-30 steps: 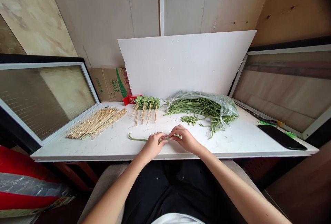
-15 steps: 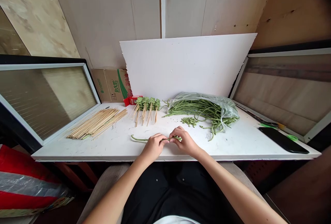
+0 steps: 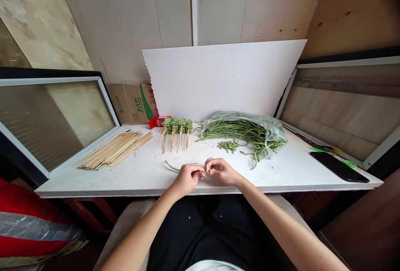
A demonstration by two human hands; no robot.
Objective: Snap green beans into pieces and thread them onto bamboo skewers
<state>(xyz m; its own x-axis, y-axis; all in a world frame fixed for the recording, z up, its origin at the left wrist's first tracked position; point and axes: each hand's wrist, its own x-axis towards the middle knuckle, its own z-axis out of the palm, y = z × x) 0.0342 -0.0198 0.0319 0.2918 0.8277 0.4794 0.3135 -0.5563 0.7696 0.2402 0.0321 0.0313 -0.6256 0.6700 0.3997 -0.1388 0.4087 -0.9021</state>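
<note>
My left hand [image 3: 186, 177] and my right hand [image 3: 220, 170] meet over the front of the white table [image 3: 281, 173], both pinched on one long green bean [image 3: 171, 166]. The bean's free end trails left of my left hand on the tabletop. A short bit of it shows between my fingertips. Behind my hands lie short cut bean pieces [image 3: 228, 146] and a clear plastic bag of long beans [image 3: 246, 131].
A heap of bare bamboo skewers [image 3: 115, 150] lies at the left. Skewers threaded with folded beans [image 3: 176, 129] rest at the back middle by a red packet [image 3: 155, 121]. A black phone [image 3: 339, 166] lies at the right. A white board [image 3: 223, 77] leans behind.
The bean's tail left of my left hand has grown shorter as it was drawn rightward through my fingers. My right hand has closed in tighter toward my left.
</note>
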